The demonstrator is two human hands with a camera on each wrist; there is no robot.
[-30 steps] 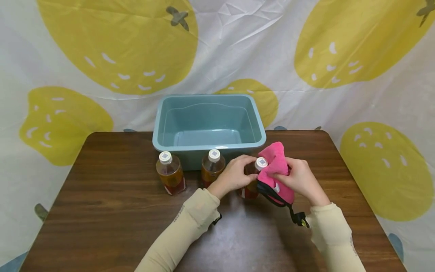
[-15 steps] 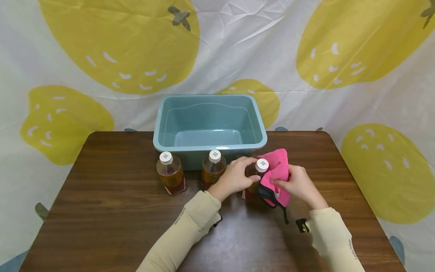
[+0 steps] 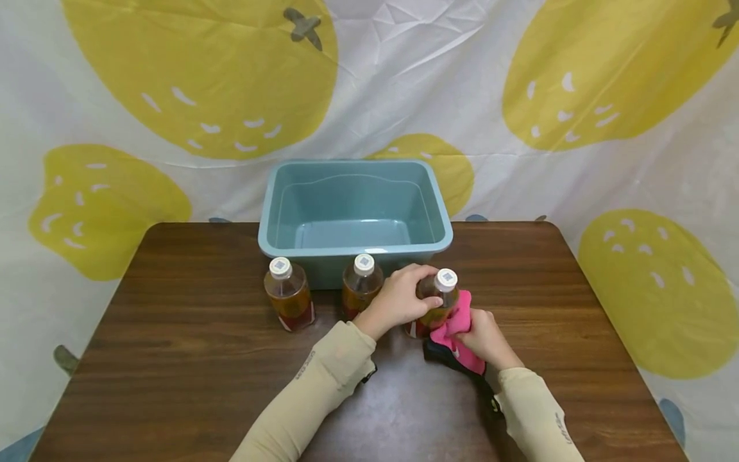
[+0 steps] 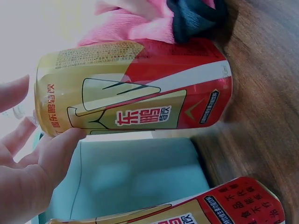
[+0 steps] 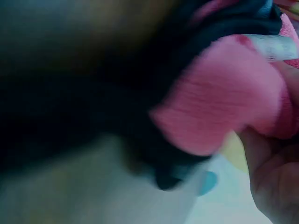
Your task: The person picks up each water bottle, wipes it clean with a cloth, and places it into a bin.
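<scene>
My left hand grips a drink bottle with a white cap, thumb and fingers around its upper part. In the left wrist view the red and gold label shows clearly. A pink cloth with a dark trim is bunched in my right hand, which presses it against the bottle's right side, low down. The right wrist view is blurred and filled by the cloth and its black edge. The bottle stands upright on the brown table.
Two similar bottles stand to the left, a middle bottle partly behind my left hand and a left bottle. Behind them sits a blue-green plastic bin. A lemon-print sheet hangs at the back.
My right hand has moved down and left with the pink cloth, from near the bottle's cap to its lower side. The left hand has kept its hold on the bottle.
</scene>
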